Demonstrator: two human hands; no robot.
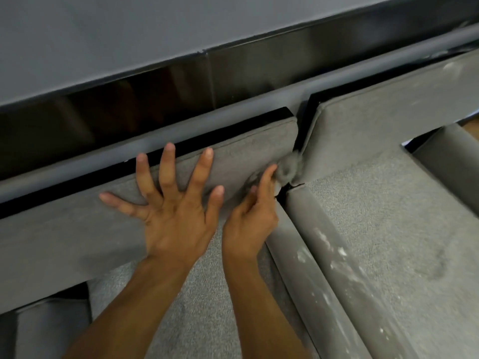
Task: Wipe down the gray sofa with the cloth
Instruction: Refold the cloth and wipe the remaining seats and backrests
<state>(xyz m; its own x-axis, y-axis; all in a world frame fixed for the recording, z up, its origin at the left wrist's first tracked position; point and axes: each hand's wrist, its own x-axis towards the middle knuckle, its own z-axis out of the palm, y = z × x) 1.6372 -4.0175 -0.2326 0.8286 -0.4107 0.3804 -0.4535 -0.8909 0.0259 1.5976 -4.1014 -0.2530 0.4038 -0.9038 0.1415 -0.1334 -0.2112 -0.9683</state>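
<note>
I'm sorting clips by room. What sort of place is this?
Probably a living room or lounge: a gray sofa with separate back cushions stands before a gray wall with a dark glossy strip along its foot.

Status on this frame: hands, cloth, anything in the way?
Left hand flat, fingers spread on back cushion. Right hand holds gray cloth at cushion seam. Nothing blocking.

Left hand (171, 216), right hand (250, 218) — bare forearms (145, 301)
</note>
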